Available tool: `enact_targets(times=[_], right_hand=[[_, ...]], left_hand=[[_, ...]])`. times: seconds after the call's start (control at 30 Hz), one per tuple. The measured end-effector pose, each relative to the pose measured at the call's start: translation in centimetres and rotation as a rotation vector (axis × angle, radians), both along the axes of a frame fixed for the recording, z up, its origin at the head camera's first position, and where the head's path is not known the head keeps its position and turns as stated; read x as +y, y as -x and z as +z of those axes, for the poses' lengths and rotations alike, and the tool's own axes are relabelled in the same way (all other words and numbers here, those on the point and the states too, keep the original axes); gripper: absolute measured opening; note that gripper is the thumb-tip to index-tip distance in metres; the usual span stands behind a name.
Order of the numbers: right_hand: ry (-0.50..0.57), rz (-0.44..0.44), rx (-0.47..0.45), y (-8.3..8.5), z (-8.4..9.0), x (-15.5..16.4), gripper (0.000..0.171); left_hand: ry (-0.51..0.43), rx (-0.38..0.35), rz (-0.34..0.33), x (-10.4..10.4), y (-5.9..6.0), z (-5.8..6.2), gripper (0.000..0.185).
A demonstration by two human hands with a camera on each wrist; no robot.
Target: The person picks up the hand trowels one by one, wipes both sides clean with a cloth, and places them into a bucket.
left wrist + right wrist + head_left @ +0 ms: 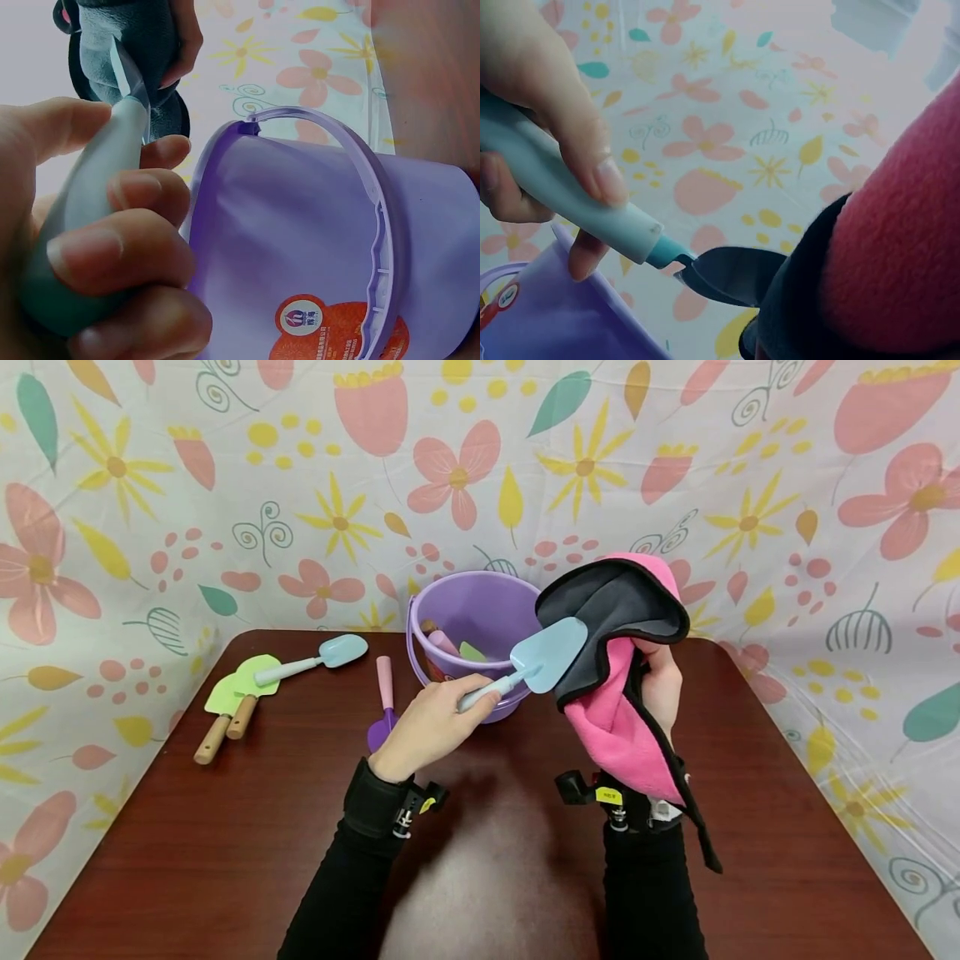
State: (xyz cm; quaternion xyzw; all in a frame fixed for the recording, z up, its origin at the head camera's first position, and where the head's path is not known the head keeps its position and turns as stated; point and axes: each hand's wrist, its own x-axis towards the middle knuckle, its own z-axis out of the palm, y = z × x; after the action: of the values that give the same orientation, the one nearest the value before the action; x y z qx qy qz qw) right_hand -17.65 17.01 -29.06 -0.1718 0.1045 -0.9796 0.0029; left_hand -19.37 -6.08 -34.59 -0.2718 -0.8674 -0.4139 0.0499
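My left hand point(431, 722) grips the handle of a light blue toy shovel point(546, 655), raised in front of the purple bucket point(471, 610). Its blade lies against a pink and grey cloth point(618, 693) that my right hand point(662, 685) holds up beside it. In the left wrist view my fingers point(127, 247) curl round the pale handle point(90, 202), with the bucket point(300, 240) just to the right. The right wrist view shows the shovel's blade point(731, 274) touching the cloth point(885, 270).
On the dark wooden table point(225, 843) at the left lie two green wooden-handled spades point(236, 697), another blue shovel point(315, 662) and a purple tool with a pink handle point(384, 702). The bucket holds more toys. A flowered sheet point(150, 485) surrounds the table.
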Motion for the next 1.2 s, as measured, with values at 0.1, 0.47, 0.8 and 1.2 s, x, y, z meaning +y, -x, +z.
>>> enact_targets(times=[0.1,0.47,0.8,1.2], right_hand=[[0.119,0.328,-0.014,-0.5,-0.3,0.2,0.03],[0.082,0.47,0.009,-0.3,-0.3,-0.7,0.031],[0.049,0.783,-0.158,-0.7,0.0,-0.5,0.042],[-0.43,0.088,-0.139,-0.8,0.5,-3.3,0.02]], left_hand=[[-0.007,0.014,-0.017,0.0,0.0,0.0,0.021],[-0.043,0.091,-0.027,0.0,0.0,0.0,0.025],[-0.09,0.141,0.088,-0.2,-0.2,0.5,0.032],[-0.037,0.217,0.285,-0.2,-0.2,0.6,0.029]])
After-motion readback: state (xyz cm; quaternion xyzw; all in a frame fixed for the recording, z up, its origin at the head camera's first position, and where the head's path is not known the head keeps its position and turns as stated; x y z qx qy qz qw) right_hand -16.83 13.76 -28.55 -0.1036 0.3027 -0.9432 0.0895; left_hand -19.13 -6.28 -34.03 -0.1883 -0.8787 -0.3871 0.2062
